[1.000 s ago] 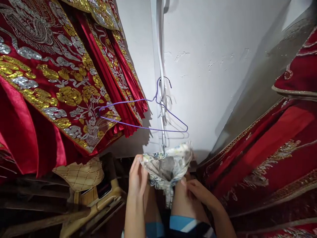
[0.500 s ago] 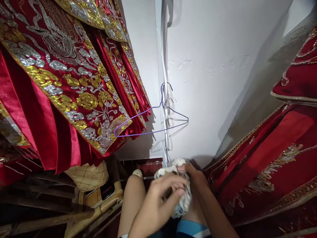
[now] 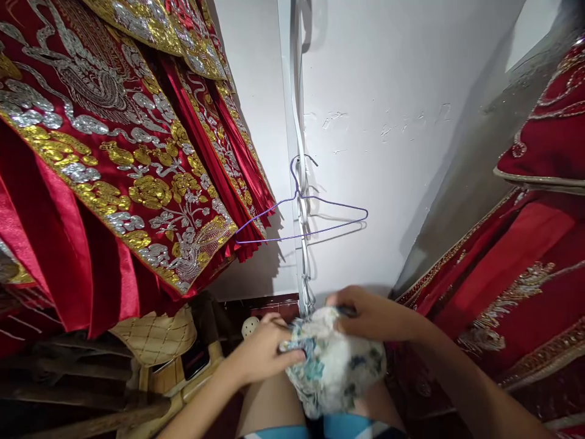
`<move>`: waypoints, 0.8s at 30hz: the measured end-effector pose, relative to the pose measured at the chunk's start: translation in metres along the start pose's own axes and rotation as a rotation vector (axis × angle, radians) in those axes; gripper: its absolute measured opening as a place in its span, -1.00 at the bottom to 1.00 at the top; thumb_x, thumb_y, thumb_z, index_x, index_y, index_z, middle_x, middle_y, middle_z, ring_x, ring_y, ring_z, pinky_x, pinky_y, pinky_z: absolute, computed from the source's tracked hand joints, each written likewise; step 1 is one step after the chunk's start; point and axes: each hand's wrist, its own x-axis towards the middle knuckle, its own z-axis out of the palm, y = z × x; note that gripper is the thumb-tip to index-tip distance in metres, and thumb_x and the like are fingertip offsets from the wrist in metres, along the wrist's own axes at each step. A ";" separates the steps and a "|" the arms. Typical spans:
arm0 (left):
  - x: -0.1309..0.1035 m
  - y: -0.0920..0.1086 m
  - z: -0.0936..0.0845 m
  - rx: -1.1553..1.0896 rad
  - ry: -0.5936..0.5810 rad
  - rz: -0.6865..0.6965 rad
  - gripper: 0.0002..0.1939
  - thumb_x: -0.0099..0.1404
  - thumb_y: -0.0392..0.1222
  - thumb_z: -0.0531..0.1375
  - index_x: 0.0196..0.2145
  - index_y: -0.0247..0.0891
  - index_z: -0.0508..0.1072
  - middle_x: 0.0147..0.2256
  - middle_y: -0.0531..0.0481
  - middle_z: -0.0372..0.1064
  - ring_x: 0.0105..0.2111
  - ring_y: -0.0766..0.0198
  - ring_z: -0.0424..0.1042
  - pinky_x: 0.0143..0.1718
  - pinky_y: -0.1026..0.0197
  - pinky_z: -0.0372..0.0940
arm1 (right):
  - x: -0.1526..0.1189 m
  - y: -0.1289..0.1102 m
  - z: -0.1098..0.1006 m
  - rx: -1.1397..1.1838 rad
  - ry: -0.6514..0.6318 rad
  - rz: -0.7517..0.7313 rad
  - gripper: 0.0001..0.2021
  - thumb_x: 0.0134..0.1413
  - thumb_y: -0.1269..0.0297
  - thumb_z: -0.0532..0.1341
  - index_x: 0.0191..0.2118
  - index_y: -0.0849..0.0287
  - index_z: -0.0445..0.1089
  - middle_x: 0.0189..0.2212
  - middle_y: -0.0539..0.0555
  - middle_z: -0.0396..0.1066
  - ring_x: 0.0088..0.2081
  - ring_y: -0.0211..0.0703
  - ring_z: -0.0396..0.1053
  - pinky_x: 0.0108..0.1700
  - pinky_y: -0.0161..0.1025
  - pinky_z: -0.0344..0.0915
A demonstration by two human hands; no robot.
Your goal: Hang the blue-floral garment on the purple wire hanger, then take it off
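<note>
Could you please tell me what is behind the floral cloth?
Past the lower edges of the floral cloth, held by the left hand and right hand, bare thighs and blue clothing show; whatever lies directly behind it is covered.

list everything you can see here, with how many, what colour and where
cloth: one, white with blue and green print, in both hands
hanger: one, purple, on the strip
strip: one, white, down the wall
wall: white, ahead
embroidered garments: at least one, red, gold and silver, left
beaded garments: at least one, red, right
pad: one, cream, lower left
wooden bars: several, brown, lower left
clog: one seen, cream, beyond the left hand
floor: red tile, below the wall
shorts: one pair, blue, white and black, bottom
legs: two, bare, bottom centre
hands: two, bare, left and right of the cloth
</note>
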 end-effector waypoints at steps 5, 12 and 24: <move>-0.018 -0.036 -0.071 0.396 0.013 -0.477 -0.57 0.40 0.10 0.04 -0.32 -0.23 0.57 -0.30 -0.23 0.54 -0.17 -0.14 0.49 -0.06 -0.09 0.27 | 0.023 0.016 -0.036 -0.183 0.612 -0.059 -0.70 0.00 0.42 0.12 -0.15 0.14 0.49 -0.30 0.05 0.49 -0.32 -0.12 0.35 -0.22 -0.24 0.25; -0.025 -0.045 -0.111 0.121 0.410 -0.418 -0.54 0.41 0.07 0.00 -0.04 -0.23 0.55 0.05 -0.16 0.50 0.07 -0.02 0.45 0.14 0.03 0.26 | 0.086 0.054 -0.055 -0.123 0.757 -0.143 -0.73 -0.06 0.38 0.05 -0.27 0.13 0.46 -0.43 0.02 0.40 -0.38 -0.11 0.29 -0.29 -0.24 0.19; 0.039 -0.019 -0.107 -0.100 0.963 -0.161 -0.65 0.43 -0.08 0.01 0.03 -0.22 0.46 0.28 -0.16 0.27 0.29 0.06 0.24 0.30 0.00 0.10 | 0.044 0.043 -0.049 -0.058 0.880 -0.095 -0.71 -0.02 0.20 0.15 -0.65 0.11 0.09 -0.65 -0.09 0.00 -0.52 -0.27 0.02 -0.46 -0.28 -0.07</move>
